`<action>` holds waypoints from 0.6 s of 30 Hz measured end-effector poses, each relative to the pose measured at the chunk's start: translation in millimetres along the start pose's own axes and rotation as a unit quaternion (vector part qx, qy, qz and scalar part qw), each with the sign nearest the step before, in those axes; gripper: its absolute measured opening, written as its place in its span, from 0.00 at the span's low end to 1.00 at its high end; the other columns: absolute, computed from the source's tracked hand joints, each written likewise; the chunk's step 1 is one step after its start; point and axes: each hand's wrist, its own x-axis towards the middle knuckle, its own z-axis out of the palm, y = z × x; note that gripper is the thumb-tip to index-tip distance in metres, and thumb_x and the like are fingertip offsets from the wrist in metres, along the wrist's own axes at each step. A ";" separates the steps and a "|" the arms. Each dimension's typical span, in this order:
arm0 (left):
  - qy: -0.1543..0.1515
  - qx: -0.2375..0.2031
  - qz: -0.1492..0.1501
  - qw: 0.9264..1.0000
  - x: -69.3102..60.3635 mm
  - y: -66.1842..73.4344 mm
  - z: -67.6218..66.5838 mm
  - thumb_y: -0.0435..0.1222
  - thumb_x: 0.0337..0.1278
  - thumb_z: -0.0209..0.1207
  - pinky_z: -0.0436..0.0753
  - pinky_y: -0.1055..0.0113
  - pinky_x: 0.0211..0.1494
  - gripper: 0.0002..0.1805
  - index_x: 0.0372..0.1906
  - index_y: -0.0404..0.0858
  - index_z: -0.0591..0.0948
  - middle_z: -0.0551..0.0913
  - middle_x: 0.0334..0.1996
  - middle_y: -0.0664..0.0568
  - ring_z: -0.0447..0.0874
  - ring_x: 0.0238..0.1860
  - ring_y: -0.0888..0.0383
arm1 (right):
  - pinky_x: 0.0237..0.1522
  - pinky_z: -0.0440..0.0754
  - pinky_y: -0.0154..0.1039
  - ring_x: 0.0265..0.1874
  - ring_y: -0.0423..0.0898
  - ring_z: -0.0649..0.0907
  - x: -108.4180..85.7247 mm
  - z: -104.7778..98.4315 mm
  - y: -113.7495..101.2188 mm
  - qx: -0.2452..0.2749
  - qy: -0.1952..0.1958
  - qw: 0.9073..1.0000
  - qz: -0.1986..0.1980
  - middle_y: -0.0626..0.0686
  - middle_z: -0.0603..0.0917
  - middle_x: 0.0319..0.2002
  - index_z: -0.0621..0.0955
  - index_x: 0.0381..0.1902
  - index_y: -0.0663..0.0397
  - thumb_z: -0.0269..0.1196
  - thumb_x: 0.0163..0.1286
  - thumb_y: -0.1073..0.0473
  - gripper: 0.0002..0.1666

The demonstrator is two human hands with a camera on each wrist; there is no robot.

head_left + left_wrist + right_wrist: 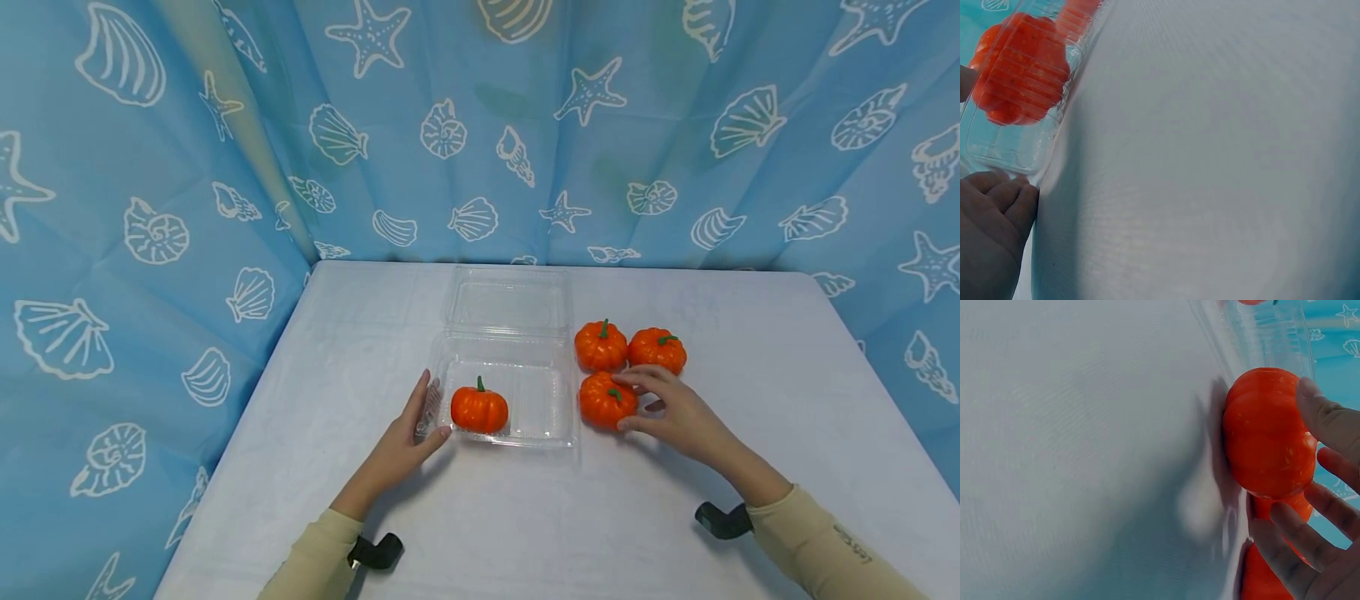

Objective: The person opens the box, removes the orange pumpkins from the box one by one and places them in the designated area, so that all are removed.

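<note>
A clear plastic clamshell box (536,400) lies with its lid (510,302) folded back, away from the person. One orange toy pumpkin (478,408) with a green stem sits in its near left part. My left hand (401,446) rests against the box's left side, fingers straight and thumb at the near corner. Right of the box, my right hand (678,412) spreads around the near side of another pumpkin (603,400). Its thumb (1319,409) overlaps this pumpkin in the right wrist view, while the other fingers stand apart; contact is unclear.
Two more pumpkins, one at the back left (600,348) and one at the back right (656,352), sit close behind the one by my right hand. A white cloth covers the table (300,367). A blue shell-patterned curtain (450,200) hangs behind it and along the sides.
</note>
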 end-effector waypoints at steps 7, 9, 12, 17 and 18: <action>-0.001 -0.001 -0.001 1.000 0.1 0.1 -0.7 0.43 0.69 0.61 0.55 0.42 0.77 0.50 0.83 0.41 0.43 0.50 0.81 0.43 0.53 0.79 0.42 | 0.51 0.86 0.56 0.53 0.58 0.81 3.5 -5.2 -3.1 -0.014 0.026 0.999 -0.018 0.59 0.75 0.62 0.79 0.65 0.52 0.76 0.61 0.52 0.35; 0.000 0.001 -0.002 1.000 0.2 0.0 -0.8 0.43 0.68 0.62 0.56 0.42 0.77 0.50 0.83 0.42 0.43 0.51 0.81 0.43 0.53 0.79 0.42 | 0.51 0.86 0.56 0.53 0.59 0.82 4.6 -6.2 -4.4 -0.015 0.030 0.999 -0.023 0.59 0.76 0.61 0.79 0.65 0.52 0.75 0.63 0.52 0.34; 0.002 0.003 -0.004 1.000 0.4 -0.2 -0.4 0.43 0.68 0.62 0.55 0.41 0.77 0.50 0.83 0.42 0.44 0.51 0.81 0.43 0.53 0.79 0.42 | 0.52 0.85 0.57 0.53 0.59 0.83 6.0 -7.8 -7.6 -0.010 0.036 0.999 -0.026 0.59 0.76 0.61 0.79 0.64 0.52 0.73 0.65 0.53 0.31; 0.000 0.001 -0.010 1.000 0.2 0.3 0.1 0.44 0.68 0.61 0.55 0.41 0.77 0.50 0.83 0.43 0.44 0.51 0.81 0.44 0.53 0.79 0.42 | 0.55 0.83 0.58 0.56 0.61 0.82 10.9 -11.3 -17.1 -0.009 0.041 0.998 -0.036 0.58 0.77 0.60 0.80 0.63 0.52 0.72 0.67 0.52 0.28; 0.000 0.000 -0.010 1.000 0.2 0.6 0.1 0.44 0.68 0.61 0.55 0.41 0.77 0.50 0.83 0.43 0.44 0.52 0.81 0.44 0.53 0.79 0.42 | 0.56 0.83 0.58 0.56 0.61 0.81 12.3 -12.1 -19.5 -0.010 0.040 0.998 -0.037 0.58 0.78 0.60 0.80 0.63 0.52 0.72 0.67 0.52 0.28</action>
